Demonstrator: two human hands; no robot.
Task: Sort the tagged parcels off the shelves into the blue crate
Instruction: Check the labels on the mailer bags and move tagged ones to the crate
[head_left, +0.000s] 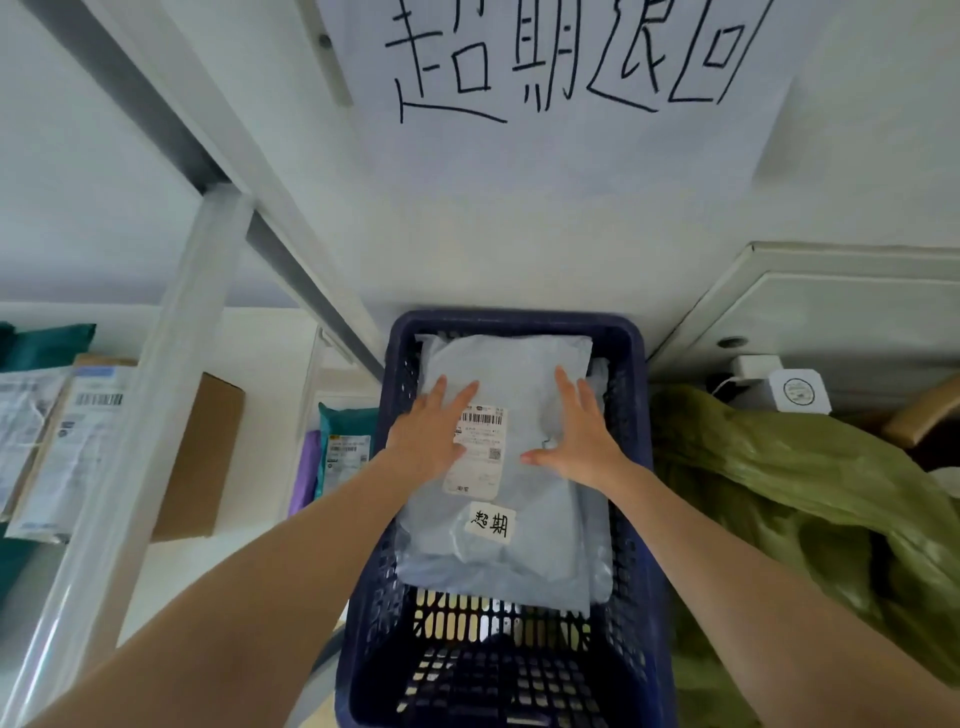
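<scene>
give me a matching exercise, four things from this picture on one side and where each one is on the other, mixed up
Things:
1. grey parcel
2. cardboard box
3. green sack
4. paper sign

Places:
A. on the wall above the blue crate
B. on the shelf at the left
C. inside the crate, under the left hand and right hand
D. heaped to the right of the crate

Pairs: 1-C, 2-B, 3-D, 4-A
</scene>
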